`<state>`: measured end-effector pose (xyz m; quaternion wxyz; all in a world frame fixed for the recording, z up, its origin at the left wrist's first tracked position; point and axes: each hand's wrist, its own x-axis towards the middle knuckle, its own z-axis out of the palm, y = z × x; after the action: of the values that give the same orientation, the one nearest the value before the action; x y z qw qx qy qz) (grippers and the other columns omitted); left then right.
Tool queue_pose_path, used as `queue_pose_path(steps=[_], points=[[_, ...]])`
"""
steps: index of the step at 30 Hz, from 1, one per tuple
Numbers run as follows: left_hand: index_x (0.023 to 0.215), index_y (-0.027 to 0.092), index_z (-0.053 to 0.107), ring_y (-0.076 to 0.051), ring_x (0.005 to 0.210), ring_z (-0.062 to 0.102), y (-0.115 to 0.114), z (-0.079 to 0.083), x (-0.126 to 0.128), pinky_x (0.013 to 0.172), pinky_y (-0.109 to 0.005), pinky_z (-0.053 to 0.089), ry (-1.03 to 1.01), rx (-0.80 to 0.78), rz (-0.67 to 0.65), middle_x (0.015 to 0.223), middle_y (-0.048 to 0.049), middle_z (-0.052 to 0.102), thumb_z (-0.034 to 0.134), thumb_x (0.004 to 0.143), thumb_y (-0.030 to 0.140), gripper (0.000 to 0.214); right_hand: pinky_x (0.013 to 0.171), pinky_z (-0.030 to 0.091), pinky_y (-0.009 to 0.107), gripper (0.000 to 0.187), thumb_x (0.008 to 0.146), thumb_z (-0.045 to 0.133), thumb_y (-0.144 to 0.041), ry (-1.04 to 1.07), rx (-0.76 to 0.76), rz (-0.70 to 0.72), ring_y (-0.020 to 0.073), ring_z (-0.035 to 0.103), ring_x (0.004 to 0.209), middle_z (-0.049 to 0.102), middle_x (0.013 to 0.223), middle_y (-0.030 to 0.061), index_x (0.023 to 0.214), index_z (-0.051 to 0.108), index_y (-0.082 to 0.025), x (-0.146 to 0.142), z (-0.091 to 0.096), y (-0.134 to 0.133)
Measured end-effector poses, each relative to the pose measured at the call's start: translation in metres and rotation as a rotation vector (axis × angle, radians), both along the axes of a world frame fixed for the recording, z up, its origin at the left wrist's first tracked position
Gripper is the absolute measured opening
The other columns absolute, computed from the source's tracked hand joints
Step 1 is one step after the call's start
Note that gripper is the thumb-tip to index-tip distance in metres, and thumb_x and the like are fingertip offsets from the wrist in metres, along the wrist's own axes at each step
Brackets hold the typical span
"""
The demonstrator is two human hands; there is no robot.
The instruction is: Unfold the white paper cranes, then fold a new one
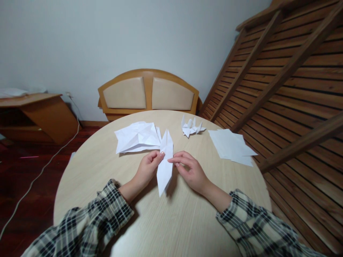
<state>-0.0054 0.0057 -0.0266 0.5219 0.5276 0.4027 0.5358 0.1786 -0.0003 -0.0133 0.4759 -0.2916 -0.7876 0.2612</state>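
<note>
A long white folded paper [165, 171], pointed at its near end and split into two points at its far end, is held upright above the table. My left hand [147, 167] pinches its left edge, thumb on the front face. At the right edge, my right hand [191, 171] has its fingertips on the paper, with the thumb just below the index finger. Behind the folded paper, to the left, lie creased white sheets [136, 137]. Folded paper cranes [190, 126] stand together at the back right of the table.
Flat white sheets [232, 146] lie near the right edge of the round wooden table [166, 228]. A padded headboard [148, 92] stands behind it. Wooden slats [289, 71] lean at the right. A desk [40, 114] and a white cable [50, 157] are on the left.
</note>
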Motion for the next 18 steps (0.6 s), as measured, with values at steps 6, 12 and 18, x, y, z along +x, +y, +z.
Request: queue_pose_path(steps=[6,12,18], points=[[0.068,0.018,0.052,-0.011,0.056,0.038,0.002,0.000,0.001,0.053,-0.024,0.032,0.134,0.050,0.025,0.062,0.0038,0.046,0.063,0.080,0.058,0.043,0.082,0.049,0.033,0.008,0.092,0.060,-0.026,-0.017,-0.115,-0.016,0.0164,0.060,0.086,0.063,0.089,0.0029,0.087,0.065,-0.021,-0.004,0.000,-0.001],[0.068,0.019,0.049,-0.012,0.057,0.039,0.000,0.000,0.002,0.053,-0.025,0.033,0.235,0.143,0.057,0.061,0.0037,0.045,0.056,0.086,0.055,0.041,0.056,0.039,0.025,0.036,0.084,0.067,-0.050,0.103,-0.423,-0.048,0.0119,0.048,0.062,0.050,0.070,-0.0045,0.081,0.044,-0.022,-0.011,-0.012,0.004],[0.073,0.019,0.052,-0.013,0.058,0.046,-0.003,0.000,0.002,0.054,-0.025,0.037,0.254,0.126,0.021,0.064,0.0020,0.053,0.052,0.088,0.060,0.043,0.044,0.025,0.023,0.049,0.090,0.050,-0.065,0.103,-0.693,0.140,0.0092,0.039,0.047,0.052,0.055,-0.0032,0.071,0.050,-0.020,-0.014,-0.021,0.005]])
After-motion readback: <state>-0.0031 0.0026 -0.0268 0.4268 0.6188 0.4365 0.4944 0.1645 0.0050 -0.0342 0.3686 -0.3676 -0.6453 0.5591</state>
